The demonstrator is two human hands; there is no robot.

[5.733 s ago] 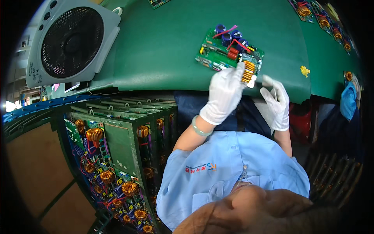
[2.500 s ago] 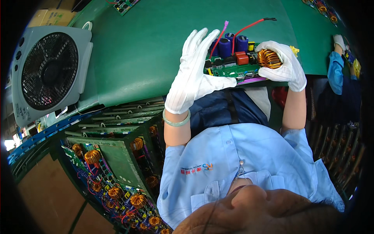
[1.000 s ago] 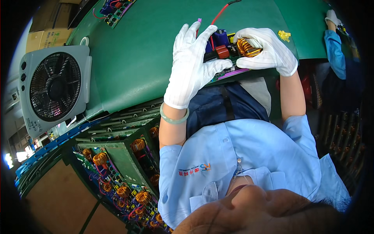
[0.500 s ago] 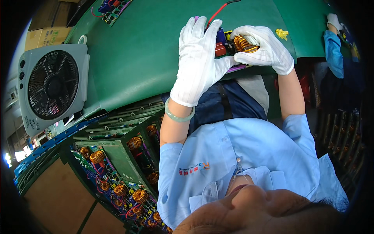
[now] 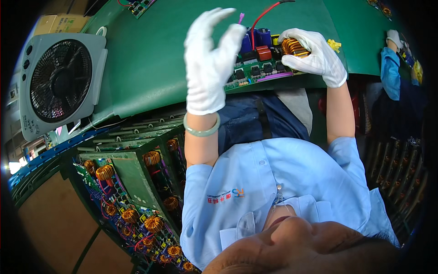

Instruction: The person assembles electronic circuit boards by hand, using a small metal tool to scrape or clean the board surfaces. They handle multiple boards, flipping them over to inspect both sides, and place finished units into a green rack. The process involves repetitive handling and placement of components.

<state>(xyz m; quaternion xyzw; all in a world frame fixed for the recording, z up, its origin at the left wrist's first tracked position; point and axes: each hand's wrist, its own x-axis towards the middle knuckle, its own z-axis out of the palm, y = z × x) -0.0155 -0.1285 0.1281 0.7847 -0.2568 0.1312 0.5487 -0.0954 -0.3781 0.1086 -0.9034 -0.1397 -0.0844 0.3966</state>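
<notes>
A green circuit board (image 5: 250, 77) lies at the near edge of the green work table, carrying blue capacitors, a red block, black parts and a red wire (image 5: 259, 21) that rises from it. My right hand (image 5: 317, 57), in a white glove, curls its fingers and thumb around the copper-wound toroid coil (image 5: 292, 47) at the board's right end. My left hand (image 5: 207, 59), gloved in white too, is raised at the board's left end. Its thumb and fingers are spread, with nothing between them, and it hides part of the board.
A grey box fan (image 5: 64, 84) stands at the left. A yellow scrap (image 5: 334, 44) lies right of my right hand. Below the table at the left, a rack (image 5: 137, 182) holds several boards with coils. At the far right a co-worker's blue sleeve (image 5: 391, 73) shows.
My left hand has lifted off the board and moved left, its fingers opening and uncovering the board's front and middle. The right hand stays around the coil.
</notes>
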